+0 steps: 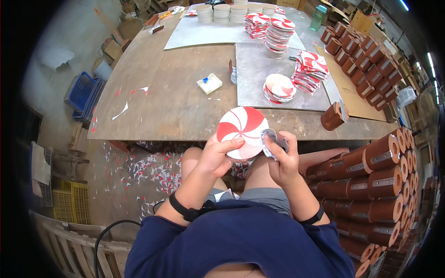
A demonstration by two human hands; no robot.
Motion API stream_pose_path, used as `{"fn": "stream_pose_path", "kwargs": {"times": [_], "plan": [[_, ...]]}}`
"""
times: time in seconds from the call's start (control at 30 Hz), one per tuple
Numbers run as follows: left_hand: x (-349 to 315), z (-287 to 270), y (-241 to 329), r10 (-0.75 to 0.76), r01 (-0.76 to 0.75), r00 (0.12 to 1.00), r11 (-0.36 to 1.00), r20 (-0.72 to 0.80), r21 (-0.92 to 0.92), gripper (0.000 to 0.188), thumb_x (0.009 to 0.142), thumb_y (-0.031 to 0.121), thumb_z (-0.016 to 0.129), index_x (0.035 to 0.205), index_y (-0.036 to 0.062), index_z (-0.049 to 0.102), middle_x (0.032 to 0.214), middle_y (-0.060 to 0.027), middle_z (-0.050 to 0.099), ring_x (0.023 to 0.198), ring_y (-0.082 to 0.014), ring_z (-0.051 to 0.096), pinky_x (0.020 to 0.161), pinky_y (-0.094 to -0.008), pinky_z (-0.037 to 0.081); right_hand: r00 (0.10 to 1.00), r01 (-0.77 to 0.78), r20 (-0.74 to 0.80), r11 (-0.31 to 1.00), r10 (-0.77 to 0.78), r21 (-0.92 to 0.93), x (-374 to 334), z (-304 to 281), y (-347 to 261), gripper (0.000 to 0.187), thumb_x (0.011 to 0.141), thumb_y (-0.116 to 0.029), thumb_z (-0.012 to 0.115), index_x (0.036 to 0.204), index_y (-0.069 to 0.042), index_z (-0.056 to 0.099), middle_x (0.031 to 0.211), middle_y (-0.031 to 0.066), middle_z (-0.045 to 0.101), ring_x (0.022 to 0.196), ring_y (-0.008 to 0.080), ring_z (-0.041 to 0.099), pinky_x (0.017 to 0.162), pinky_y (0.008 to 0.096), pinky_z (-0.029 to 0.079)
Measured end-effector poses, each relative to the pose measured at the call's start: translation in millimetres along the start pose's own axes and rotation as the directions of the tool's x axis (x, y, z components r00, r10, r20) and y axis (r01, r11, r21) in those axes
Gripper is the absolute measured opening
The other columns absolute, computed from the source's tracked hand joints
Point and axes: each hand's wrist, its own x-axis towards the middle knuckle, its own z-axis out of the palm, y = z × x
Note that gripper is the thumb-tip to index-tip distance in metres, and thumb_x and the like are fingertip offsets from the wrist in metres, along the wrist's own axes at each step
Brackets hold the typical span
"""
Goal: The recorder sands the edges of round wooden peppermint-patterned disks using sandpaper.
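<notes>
One bare left hand (215,156) is holding one round red-and-white swirled disc (244,124), one bare right hand (286,162) is gripping one small grey-and-white piece (269,135), and two black wristbands (190,213) are circling the arms. On the brown wooden table (162,95), two nearer stacks of round red-and-white discs (280,86), one translucent green bottle (318,19), one small cream block (211,85) and one lone brown cylinder (332,117) are resting.
</notes>
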Motion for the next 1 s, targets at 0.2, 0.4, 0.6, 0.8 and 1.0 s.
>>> {"fn": "stream_pose_path", "kwargs": {"times": [0.2, 0.4, 0.6, 0.8, 1.0], "plan": [[0, -4, 13, -0.04, 0.038, 0.998, 0.998, 0.053, 0.044, 0.043, 0.07, -0.004, 0.057, 0.11, -0.0046, 0.042, 0.101, -0.0151, 0.053, 0.091, -0.0229, 0.055, 0.078, -0.034, 0.047, 0.985, -0.147, -0.083, 0.989, 0.148, 0.017, -6, 0, 9, 0.037, 0.068, 0.005, 0.056, 0.102, -0.008, 0.058, 0.094, 0.0153, 0.045, 0.078, 0.0274, 0.053, 0.068, 0.0298, 0.044], [-3, -5, 17, -0.025, 0.017, 0.997, 0.996, 0.079, 0.093, 0.042, 0.07, -0.003, 0.057, 0.109, -0.0042, 0.043, 0.1, -0.0138, 0.054, 0.09, -0.0211, 0.055, 0.076, -0.0332, 0.047, 0.991, -0.125, 0.036, 0.991, 0.127, -0.041, -13, 5, 21, 0.044, 0.062, 0.007, 0.056, 0.102, -0.01, 0.058, 0.096, 0.0157, 0.044, 0.077, 0.0275, 0.052, 0.067, 0.0304, 0.044], [-1, -9, 8, -0.074, 0.063, 0.995, 0.987, 0.065, 0.148, 0.044, 0.068, -0.005, 0.058, 0.11, -0.0051, 0.043, 0.102, -0.0139, 0.053, 0.093, -0.0208, 0.054, 0.079, -0.0323, 0.045, 0.995, -0.078, -0.061, 0.996, 0.081, 0.042, -7, -4, 2, 0.041, 0.064, 0.006, 0.055, 0.102, -0.008, 0.058, 0.095, 0.0167, 0.044, 0.078, 0.0277, 0.051, 0.068, 0.03, 0.043], [-1, -10, 13, -0.066, 0.047, 0.992, 0.983, 0.105, 0.177, 0.047, 0.066, -0.004, 0.057, 0.111, -0.0052, 0.042, 0.104, -0.0141, 0.053, 0.095, -0.0217, 0.053, 0.083, -0.0326, 0.042, 0.972, -0.227, -0.053, 0.974, 0.228, 0.015, -25, 3, 28, 0.042, 0.063, 0.008, 0.056, 0.103, -0.006, 0.057, 0.095, 0.017, 0.044, 0.08, 0.0286, 0.05, 0.071, 0.03, 0.042], [-3, -9, 14, -0.112, 0.096, 0.985, 0.987, 0.131, 0.126, 0.045, 0.067, -0.005, 0.059, 0.11, -0.0057, 0.043, 0.102, -0.0143, 0.053, 0.091, -0.0209, 0.055, 0.079, -0.0327, 0.045, 0.998, -0.063, -0.015, 0.998, 0.063, 0.009, -18, 0, 13, 0.043, 0.061, 0.009, 0.055, 0.101, -0.006, 0.058, 0.096, 0.0163, 0.045, 0.083, 0.0282, 0.051, 0.072, 0.0305, 0.042]]}}
